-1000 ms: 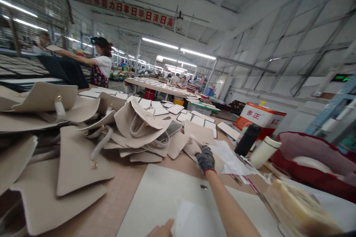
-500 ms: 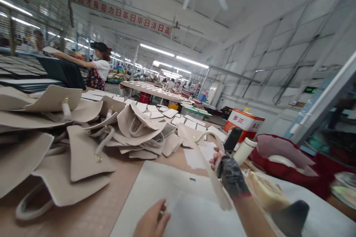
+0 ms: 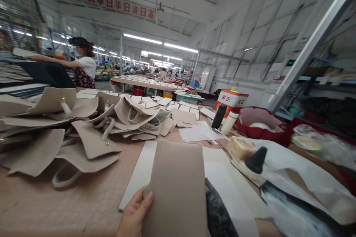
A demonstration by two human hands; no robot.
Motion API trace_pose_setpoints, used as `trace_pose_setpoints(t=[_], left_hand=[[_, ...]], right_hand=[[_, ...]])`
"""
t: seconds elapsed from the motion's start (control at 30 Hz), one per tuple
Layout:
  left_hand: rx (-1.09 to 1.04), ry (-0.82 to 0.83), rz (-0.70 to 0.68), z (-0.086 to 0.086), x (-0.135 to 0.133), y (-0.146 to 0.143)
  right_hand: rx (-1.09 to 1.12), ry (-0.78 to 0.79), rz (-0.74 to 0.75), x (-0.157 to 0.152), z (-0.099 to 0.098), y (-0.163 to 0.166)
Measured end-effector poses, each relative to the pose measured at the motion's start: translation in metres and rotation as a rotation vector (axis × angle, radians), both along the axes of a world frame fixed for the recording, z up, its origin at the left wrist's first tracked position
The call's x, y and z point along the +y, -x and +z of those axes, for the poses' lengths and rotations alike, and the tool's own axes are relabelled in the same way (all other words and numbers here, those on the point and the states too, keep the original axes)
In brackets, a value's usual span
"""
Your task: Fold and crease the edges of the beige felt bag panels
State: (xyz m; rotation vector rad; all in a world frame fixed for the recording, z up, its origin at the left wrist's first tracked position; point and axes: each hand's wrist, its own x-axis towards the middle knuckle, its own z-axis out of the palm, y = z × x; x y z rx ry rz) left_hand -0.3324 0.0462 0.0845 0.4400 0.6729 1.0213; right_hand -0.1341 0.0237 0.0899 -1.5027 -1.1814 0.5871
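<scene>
A flat beige leather bag panel (image 3: 178,185) with rounded upper corners is held up, its plain face towards me. My left hand (image 3: 136,211) is closed on its left edge, thumb on the front face. On the other side is my right hand (image 3: 218,211) in a dark grey glove, at the panel's right edge and partly behind it; most of its fingers are hidden. Beneath lies a pale board (image 3: 136,177) with white paper (image 3: 222,181) on it. To the left, similar beige panels with handles (image 3: 94,137) lie heaped on the table.
On the right stand a black bottle (image 3: 219,116), a cream flask (image 3: 229,123), a red-and-white can (image 3: 230,100) and a red bag (image 3: 258,122). A yellowish block (image 3: 242,148) and a black cone-shaped item (image 3: 256,160) lie nearer. A co-worker (image 3: 83,63) stands far left.
The panel, earlier edge-on in my right hand with its handle showing, has swung in front of me, plain face forward. My left hand, empty before, now grips it. The view has shifted right.
</scene>
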Motion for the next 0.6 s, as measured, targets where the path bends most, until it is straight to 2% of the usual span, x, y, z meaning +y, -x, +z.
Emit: trace_pose_setpoints(t=[0.1, 0.33, 0.47, 0.53, 0.6], left_hand=[[0.025, 0.059, -0.007, -0.003, -0.006, 0.014], [0.139, 0.12, 0.006, -0.015, -0.018, 0.028], [0.175, 0.091, -0.018, -0.018, -0.016, 0.032], [0.178, 0.042, -0.01, -0.017, -0.014, 0.034], [0.231, -0.083, 0.006, -0.014, -0.017, 0.04]], right_hand=[[0.154, -0.015, 0.028, -0.022, -0.001, 0.014], [0.459, -0.003, 0.137, -0.043, 0.024, 0.034], [0.723, 0.069, 0.295, -0.049, 0.019, 0.034], [0.677, 0.134, 0.305, -0.046, 0.011, 0.037], [0.506, 0.12, 0.264, -0.032, 0.005, 0.052]])
